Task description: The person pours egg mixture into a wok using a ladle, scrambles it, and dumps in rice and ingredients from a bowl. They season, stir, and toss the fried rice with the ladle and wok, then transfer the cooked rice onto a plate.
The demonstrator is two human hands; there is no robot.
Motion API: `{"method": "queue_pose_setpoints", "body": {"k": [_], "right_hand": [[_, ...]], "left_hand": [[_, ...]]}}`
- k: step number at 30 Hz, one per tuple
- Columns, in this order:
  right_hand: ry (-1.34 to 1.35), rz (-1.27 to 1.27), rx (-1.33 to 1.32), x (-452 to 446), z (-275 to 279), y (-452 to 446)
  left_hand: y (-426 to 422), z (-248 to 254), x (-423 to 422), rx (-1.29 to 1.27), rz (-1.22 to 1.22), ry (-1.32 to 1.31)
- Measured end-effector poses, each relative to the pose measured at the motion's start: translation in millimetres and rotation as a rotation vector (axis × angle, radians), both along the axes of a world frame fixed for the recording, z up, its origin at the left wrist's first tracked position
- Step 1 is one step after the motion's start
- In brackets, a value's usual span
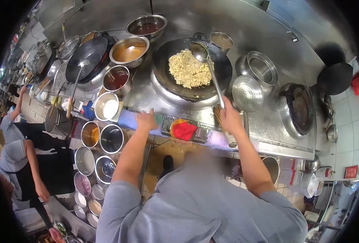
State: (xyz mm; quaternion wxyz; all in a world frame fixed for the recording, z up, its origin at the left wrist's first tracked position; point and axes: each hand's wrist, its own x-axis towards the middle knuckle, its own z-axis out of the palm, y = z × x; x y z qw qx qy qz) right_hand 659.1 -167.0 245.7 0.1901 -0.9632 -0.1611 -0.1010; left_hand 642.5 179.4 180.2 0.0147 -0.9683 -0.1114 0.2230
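My right hand (230, 117) is closed round the handle of a long steel ladle (215, 77). The ladle's bowl rests at the upper right edge of a heap of fried rice (189, 69), yellowish and crumbly. The rice lies in a large dark wok (159, 60) on the burner in front of me. Near the stove's front edge, my left hand (146, 120) is over a folded blue cloth (129, 120); its fingers look apart and hold nothing. Whether it touches the cloth I cannot tell.
Sauce bowls (130, 59) and pots stand left of the wok. A perforated strainer (248, 94) and a second wok (298, 107) are at the right. A red cloth (183, 130) lies on the front ledge. Several ingredient pots (84, 160) and a co-worker (15, 150) are at the left.
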Motion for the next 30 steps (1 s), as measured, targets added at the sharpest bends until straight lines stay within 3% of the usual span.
{"method": "queue_pose_setpoints", "body": {"k": [2,3,4,5,6,7,8,10,12,14,16,18,20,22,24,28,29,30], "right_hand": [[0.803,-0.321,0.819,-30,-23,13],[0.963,-0.189,0.907,-17,-60,-4],[0.96,-0.196,0.919,-12,-58,-6],[0.83,-0.204,0.797,-10,-52,-3],[0.7,-0.212,0.68,-10,-42,0],[0.752,-0.231,0.762,-14,-30,-2],[0.758,-0.243,0.78,-22,-21,-5],[0.743,-0.318,0.991,-38,-13,-11],[0.677,-0.332,1.082,-38,3,-15],[0.593,-0.401,0.765,-16,25,-20],[0.335,-0.341,0.58,33,-9,-29],[0.326,-0.337,0.69,83,-25,-16],[0.685,-0.331,1.03,104,15,24],[0.751,-0.251,1.115,119,8,66],[0.741,-0.208,0.904,107,10,94],[0.281,-0.07,0.132,28,-15,72],[0.559,-0.09,0.046,-2,33,53],[0.467,-0.046,-0.133,-10,2,22]], "left_hand": [[10,-28,3,0.016,-0.039,0.177],[17,-51,10,-0.133,0.023,0.096],[19,-61,15,-0.282,0.091,0.012],[16,-57,16,-0.271,0.084,0.019],[11,-47,18,-0.421,0.152,-0.171],[5,-37,19,-0.571,0.215,-0.357],[-3,-27,21,-0.559,0.202,-0.345],[-25,-5,26,-1.818,0.931,-0.234],[-54,22,39,-1.864,0.989,-0.125],[-78,39,53,-1.916,1.044,-0.028],[-93,49,68,-1.829,1.253,0.034],[-91,39,81,-1.865,1.279,0.042],[-89,32,84,-1.859,1.161,0.051],[-86,27,88,-1.887,1.131,0.07],[-76,11,107,-1.813,1.136,0.19],[-87,6,107,-1.793,1.135,0.096],[-87,3,108,-1.794,1.135,0.119],[-87,2,109,-1.803,1.136,0.121]]}}
